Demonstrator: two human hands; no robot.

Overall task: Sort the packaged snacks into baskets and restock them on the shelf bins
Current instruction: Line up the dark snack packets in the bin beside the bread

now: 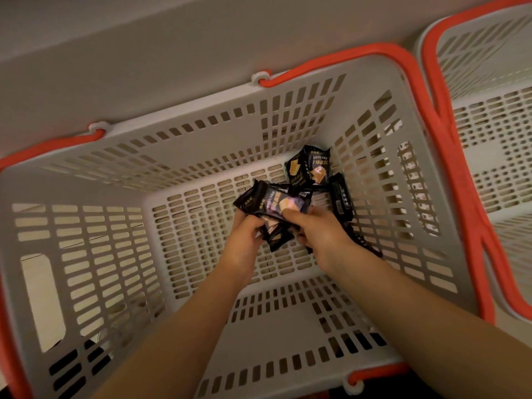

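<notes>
We reach both arms down into a grey slotted basket (86, 226) with red handles. Our left hand (244, 237) and right hand (319, 234) meet near its floor, fingers curled shut around a bunch of black snack packets (276, 205). More black packets (312, 168), one marked DRYCAKE, lie in the basket's far right corner, just beyond our hands. A second basket (489, 116) of the same kind stands just beside ours on the right.
</notes>
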